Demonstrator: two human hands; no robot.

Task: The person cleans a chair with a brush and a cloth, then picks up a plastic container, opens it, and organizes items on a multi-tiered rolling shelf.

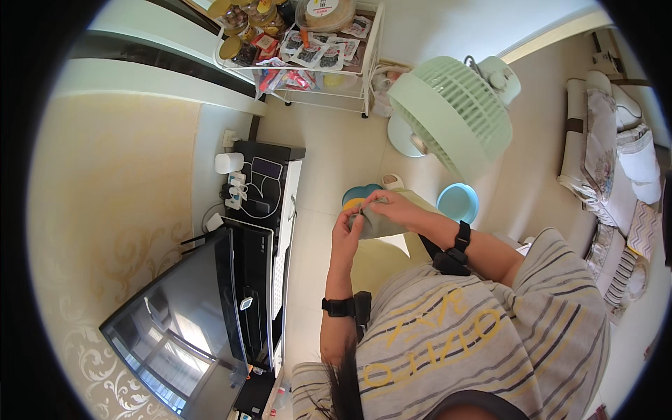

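A piece of grey-green cloth point(382, 222) is held up in front of me between both hands. My left hand point(347, 231) pinches its left edge between thumb and fingertips. From above and to the right, my right hand point(389, 206) grips the same cloth, its fingertips close to those of my left hand. Below the cloth are my legs in pale yellow-green trousers point(379, 262). Behind my fingertips, a blue and yellow object point(362, 194) is partly hidden. Small details at the pinched edge are too fine to make out.
A pale green fan point(451, 113) stands ahead, near a light blue basin point(458, 203) and a white slipper point(392, 181). A white trolley point(315, 67) holds jars and packets. To the left are a black and white cabinet point(286, 178) and a television point(178, 325); a sofa point(588, 142) is far right.
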